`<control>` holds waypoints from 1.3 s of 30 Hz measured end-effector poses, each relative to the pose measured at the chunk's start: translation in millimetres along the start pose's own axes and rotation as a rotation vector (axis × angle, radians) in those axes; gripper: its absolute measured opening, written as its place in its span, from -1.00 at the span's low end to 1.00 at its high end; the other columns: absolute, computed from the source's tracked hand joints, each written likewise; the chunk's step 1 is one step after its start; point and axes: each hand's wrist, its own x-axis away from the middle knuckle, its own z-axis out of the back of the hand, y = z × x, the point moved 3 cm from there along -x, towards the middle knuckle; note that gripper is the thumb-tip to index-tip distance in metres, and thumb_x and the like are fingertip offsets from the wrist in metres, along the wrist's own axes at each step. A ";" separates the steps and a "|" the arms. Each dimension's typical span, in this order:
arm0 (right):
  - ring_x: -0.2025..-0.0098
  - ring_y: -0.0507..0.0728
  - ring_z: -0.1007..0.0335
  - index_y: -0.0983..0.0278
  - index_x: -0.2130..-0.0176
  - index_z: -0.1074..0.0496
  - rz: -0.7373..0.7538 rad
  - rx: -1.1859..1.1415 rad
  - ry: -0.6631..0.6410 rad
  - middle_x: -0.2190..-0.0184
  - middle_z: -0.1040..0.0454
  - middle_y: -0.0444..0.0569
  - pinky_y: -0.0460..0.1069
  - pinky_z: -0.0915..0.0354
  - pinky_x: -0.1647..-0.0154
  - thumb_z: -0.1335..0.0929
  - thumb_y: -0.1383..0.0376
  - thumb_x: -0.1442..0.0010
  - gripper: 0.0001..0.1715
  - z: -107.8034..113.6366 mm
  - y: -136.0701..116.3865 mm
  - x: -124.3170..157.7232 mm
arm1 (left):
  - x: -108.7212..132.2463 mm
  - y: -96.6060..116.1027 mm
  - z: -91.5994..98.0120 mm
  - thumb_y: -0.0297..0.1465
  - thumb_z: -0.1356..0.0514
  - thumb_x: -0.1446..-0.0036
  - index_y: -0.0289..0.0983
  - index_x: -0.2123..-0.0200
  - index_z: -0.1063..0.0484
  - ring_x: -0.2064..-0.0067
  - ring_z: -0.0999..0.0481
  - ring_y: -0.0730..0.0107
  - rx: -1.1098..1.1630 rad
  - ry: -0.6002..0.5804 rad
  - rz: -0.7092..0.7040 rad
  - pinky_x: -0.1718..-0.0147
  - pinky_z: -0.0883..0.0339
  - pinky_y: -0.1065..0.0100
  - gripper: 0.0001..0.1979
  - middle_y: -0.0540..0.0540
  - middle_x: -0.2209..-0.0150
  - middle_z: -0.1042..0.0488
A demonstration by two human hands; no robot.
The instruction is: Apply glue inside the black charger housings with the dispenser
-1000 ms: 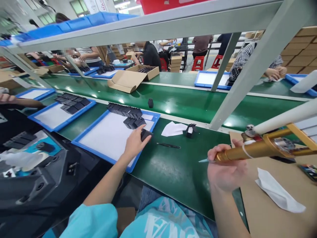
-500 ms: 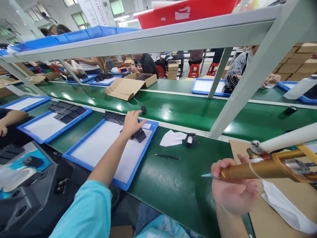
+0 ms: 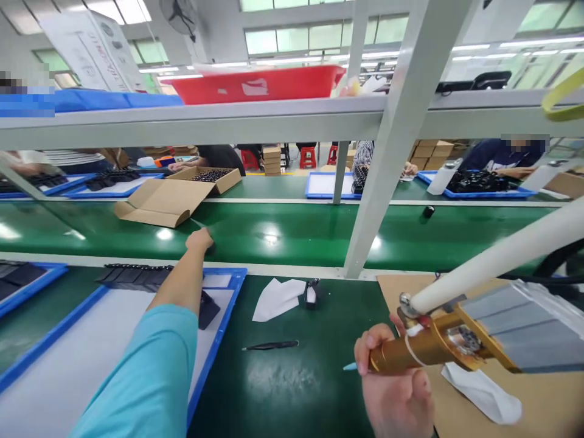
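Across the green conveyor belt [image 3: 283, 234], the left hand [image 3: 199, 239] closes over a small dark part [image 3: 210, 248] far ahead, while the right hand [image 3: 396, 395] grips the gold dispensing tool [image 3: 410, 353], tip pointing left.

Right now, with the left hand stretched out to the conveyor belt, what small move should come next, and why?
Probably close the left hand on the small black part and bring it back over the blue tray. The hand lies on the green belt right at that part, fingers not visibly closed, while the right hand holds the gold tool ready above the near table.
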 end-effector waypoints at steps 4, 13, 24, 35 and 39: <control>0.57 0.02 -0.26 0.19 0.28 -0.38 0.006 0.016 -0.045 0.41 -0.34 -0.09 -0.03 -0.22 0.59 -0.19 -0.10 -0.18 -0.54 -3.0 -2.9 -1.8 | 4.6 17.7 9.8 -0.39 -0.29 0.07 -0.33 0.06 -0.43 0.06 -0.50 0.04 -0.050 -0.051 -0.030 0.09 -0.36 0.21 -0.57 -0.22 0.15 -0.53; 0.59 0.01 -0.25 0.14 0.10 -0.35 -0.025 -0.027 -0.055 0.41 -0.38 -0.13 -0.05 -0.15 0.60 -0.24 -0.08 -0.15 -0.54 -10.2 -6.3 2.4 | 268.6 93.5 1.0 -0.35 -0.18 -0.12 -0.03 -0.04 -0.42 0.03 -0.52 0.17 0.179 -0.257 -0.807 0.07 -0.40 0.26 -0.62 0.02 0.00 -0.51; 0.59 -0.01 -0.27 0.13 0.12 -0.29 -0.044 -0.051 -0.108 0.40 -0.39 -0.16 -0.06 -0.11 0.58 -0.26 -0.05 -0.14 -0.58 -13.8 -4.8 4.5 | 357.5 81.4 -106.7 -0.26 -0.19 -0.21 -0.17 -0.11 -0.37 -0.09 -0.44 0.23 0.460 -0.279 -0.583 -0.09 -0.34 0.21 -0.60 -0.05 -0.08 -0.47; 0.57 -0.01 -0.29 0.14 0.08 -0.30 -0.028 -0.087 -0.128 0.37 -0.41 -0.16 -0.06 -0.12 0.55 -0.27 -0.01 -0.17 -0.60 -12.0 -1.4 4.2 | 354.5 86.8 -110.0 -0.23 -0.04 -0.33 -0.09 -0.09 -0.41 -0.01 -0.50 0.31 0.437 -0.172 -0.679 0.02 -0.38 0.29 -0.68 -0.02 0.01 -0.52; 0.57 -0.01 -0.29 0.13 0.07 -0.29 -0.023 -0.079 -0.120 0.37 -0.42 -0.16 -0.06 -0.12 0.55 -0.27 -0.01 -0.17 -0.59 -11.3 -1.5 4.0 | 354.3 80.1 -107.9 -0.23 -0.23 -0.18 -0.08 -0.18 -0.30 0.00 -0.50 0.27 0.515 -0.239 -0.640 0.08 -0.43 0.30 -0.51 -0.05 -0.01 -0.49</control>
